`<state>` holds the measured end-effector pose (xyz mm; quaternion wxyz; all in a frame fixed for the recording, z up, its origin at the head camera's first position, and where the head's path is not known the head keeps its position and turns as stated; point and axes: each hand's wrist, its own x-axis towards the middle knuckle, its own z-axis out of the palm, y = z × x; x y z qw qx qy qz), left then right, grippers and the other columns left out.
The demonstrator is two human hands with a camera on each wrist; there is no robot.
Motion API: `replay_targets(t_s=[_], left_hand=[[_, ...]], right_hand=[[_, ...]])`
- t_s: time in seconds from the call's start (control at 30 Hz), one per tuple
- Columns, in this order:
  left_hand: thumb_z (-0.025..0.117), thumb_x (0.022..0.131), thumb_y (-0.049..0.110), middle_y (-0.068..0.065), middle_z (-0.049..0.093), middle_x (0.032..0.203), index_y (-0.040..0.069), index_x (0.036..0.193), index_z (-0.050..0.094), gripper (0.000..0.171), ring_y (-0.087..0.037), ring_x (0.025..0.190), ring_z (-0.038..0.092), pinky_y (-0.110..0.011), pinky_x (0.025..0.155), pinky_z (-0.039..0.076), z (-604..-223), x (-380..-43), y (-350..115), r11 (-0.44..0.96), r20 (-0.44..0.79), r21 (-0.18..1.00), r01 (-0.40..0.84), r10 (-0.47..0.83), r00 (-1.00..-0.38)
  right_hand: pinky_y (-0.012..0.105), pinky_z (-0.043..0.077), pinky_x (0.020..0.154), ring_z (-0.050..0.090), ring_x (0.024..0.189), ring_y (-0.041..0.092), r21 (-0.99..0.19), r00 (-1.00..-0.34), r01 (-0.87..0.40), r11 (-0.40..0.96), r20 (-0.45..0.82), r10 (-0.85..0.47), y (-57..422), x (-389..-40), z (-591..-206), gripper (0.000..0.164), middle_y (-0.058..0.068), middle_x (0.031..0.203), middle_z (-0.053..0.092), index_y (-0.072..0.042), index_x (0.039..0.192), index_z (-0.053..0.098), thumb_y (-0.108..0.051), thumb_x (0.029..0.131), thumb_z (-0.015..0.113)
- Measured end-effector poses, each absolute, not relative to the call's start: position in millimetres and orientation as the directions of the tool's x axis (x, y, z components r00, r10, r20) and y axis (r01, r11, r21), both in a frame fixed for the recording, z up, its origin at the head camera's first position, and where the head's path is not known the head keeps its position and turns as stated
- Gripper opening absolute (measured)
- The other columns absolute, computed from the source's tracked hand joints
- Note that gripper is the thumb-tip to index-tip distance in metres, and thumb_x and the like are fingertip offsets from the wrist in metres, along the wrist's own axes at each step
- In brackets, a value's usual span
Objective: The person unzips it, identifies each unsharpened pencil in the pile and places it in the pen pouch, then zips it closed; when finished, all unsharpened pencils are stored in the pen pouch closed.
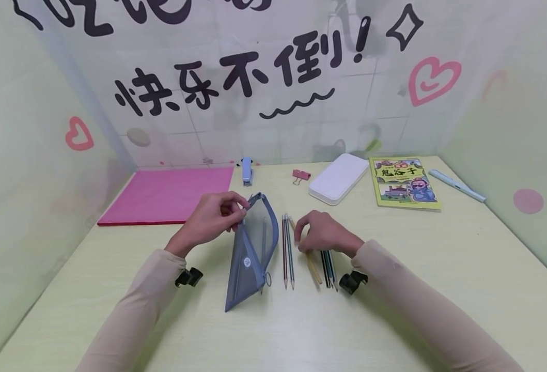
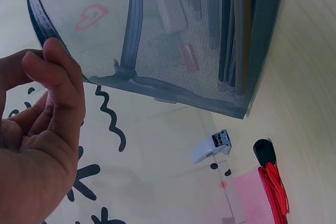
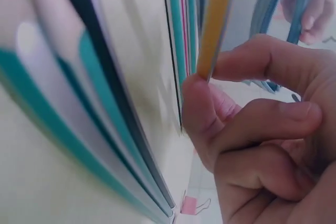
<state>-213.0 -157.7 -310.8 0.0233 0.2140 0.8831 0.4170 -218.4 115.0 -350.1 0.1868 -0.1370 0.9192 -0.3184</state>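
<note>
At the zipped rim of a blue-grey mesh pencil case (image 1: 247, 266), my left hand (image 1: 215, 217) pinches the edge and keeps the case upright with its mouth open. Pencils (image 2: 228, 35) show through the mesh inside it. My right hand (image 1: 326, 232) pinches a yellow pencil (image 3: 216, 19) between thumb and index finger; in the head view the hand covers part of it. Two slim pencils (image 1: 285, 253) lie on the table between the case and that hand. A group of dark and green pencils (image 1: 329, 271) lies partly under the right hand.
Behind the hands are a pink folder (image 1: 161, 194), a blue stapler (image 1: 247, 170), a pink binder clip (image 1: 301, 175) and a white box (image 1: 338, 178). Further right lie a yellow-green booklet (image 1: 405, 183) and a light blue pen (image 1: 456, 185). Printed curtain-like walls surround the table.
</note>
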Motion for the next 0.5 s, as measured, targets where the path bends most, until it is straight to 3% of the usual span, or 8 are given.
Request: replay_targets(t_s=[0.23, 0.37, 0.5], left_hand=[[0.062, 0.096, 0.011, -0.009, 0.068, 0.076, 0.007, 0.109, 0.070, 0.015, -0.019, 0.060, 0.063, -0.034, 0.054, 0.055, -310.1, -213.4, -157.3, 0.561, 0.141, 0.745, 0.360, 0.395, -0.908], [0.062, 0.096, 0.011, -0.008, 0.068, 0.075, 0.007, 0.109, 0.070, 0.015, -0.020, 0.060, 0.063, -0.036, 0.055, 0.055, -310.4, -213.1, -157.0, 0.562, 0.144, 0.744, 0.361, 0.393, -0.908], [0.062, 0.096, 0.011, -0.007, 0.068, 0.075, 0.006, 0.109, 0.069, 0.015, -0.028, 0.063, 0.065, -0.033, 0.054, 0.054, -311.0, -213.0, -156.5, 0.564, 0.140, 0.745, 0.355, 0.388, -0.911]], right_hand=[[0.024, 0.039, 0.052, 0.049, 0.053, 0.011, -0.788, -0.898, -0.077, 0.611, -0.211, -0.385, 119.4, -217.2, -345.9, 0.025, 0.000, 0.061, 0.065, -0.006, 0.099, 0.073, -0.002, 0.075, 0.069], [0.024, 0.035, 0.050, 0.043, 0.051, 0.011, -0.857, -0.909, -0.040, 0.514, -0.182, -0.375, 118.9, -217.6, -339.9, 0.030, 0.002, 0.063, 0.065, -0.003, 0.107, 0.071, -0.002, 0.078, 0.068], [0.024, 0.030, 0.049, 0.038, 0.050, 0.011, -0.906, -0.925, -0.040, 0.421, -0.126, -0.358, 113.0, -216.8, -332.4, 0.029, 0.004, 0.066, 0.068, -0.005, 0.110, 0.068, -0.004, 0.081, 0.069]])
